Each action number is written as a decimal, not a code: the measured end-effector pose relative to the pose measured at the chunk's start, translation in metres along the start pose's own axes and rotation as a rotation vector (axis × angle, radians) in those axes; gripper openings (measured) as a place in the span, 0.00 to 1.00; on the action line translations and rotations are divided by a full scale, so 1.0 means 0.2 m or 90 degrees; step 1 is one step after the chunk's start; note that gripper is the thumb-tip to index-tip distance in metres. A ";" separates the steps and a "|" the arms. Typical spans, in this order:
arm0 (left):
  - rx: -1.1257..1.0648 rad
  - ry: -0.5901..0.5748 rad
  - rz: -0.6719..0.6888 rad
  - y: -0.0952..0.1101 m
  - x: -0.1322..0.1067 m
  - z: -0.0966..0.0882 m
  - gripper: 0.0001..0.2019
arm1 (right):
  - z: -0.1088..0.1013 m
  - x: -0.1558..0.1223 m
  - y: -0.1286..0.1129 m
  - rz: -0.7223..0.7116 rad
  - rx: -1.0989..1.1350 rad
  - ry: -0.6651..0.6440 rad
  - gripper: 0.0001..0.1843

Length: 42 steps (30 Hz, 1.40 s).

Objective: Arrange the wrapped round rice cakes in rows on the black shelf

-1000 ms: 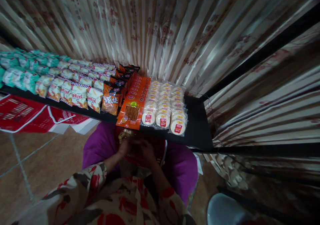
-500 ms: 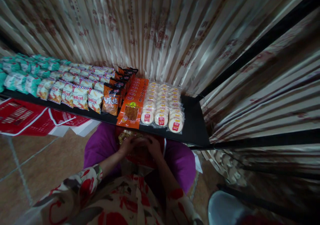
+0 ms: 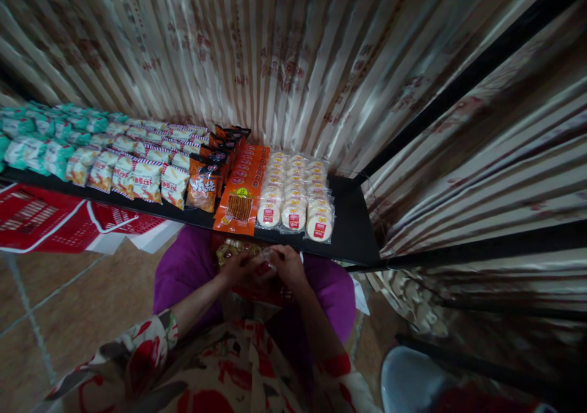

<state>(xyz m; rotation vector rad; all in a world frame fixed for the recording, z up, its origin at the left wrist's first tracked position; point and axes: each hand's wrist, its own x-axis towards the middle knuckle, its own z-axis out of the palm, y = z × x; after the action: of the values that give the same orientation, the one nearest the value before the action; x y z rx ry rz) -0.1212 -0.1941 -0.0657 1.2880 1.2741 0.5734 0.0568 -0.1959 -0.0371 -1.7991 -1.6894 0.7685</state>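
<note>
My left hand (image 3: 236,268) and my right hand (image 3: 288,266) meet just below the front edge of a black shelf (image 3: 355,232). Both are closed round a clear snack packet (image 3: 263,265) held between them, over a red bag (image 3: 261,290) that rests on my purple lap (image 3: 183,272). More packets show inside the bag at its top (image 3: 229,251). Directly above my hands on the shelf lie clear packs of round white cakes (image 3: 296,193) and a row of orange packets (image 3: 243,186).
The shelf carries further rows of snack packs: orange-black bags (image 3: 204,186), white-and-red bags (image 3: 137,174), teal bags (image 3: 32,150) to the left. Striped curtain (image 3: 275,52) hangs behind and to the right. Red-and-white baskets (image 3: 55,217) sit under the shelf at left. A pale stool (image 3: 413,382) stands bottom right.
My hands have risen slightly toward the shelf edge and a clear packet now shows between them. My sleeves have slid back, baring more of both forearms.
</note>
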 end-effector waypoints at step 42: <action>0.027 0.153 0.190 0.34 0.10 0.23 0.15 | -0.22 -0.03 0.05 0.146 0.098 0.212 0.20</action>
<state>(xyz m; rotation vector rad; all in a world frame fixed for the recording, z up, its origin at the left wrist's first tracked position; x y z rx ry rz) -0.0515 -0.1752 -0.0198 1.4904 1.3012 0.9402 0.0953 -0.2037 -0.0130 -1.9098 -1.1954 0.6304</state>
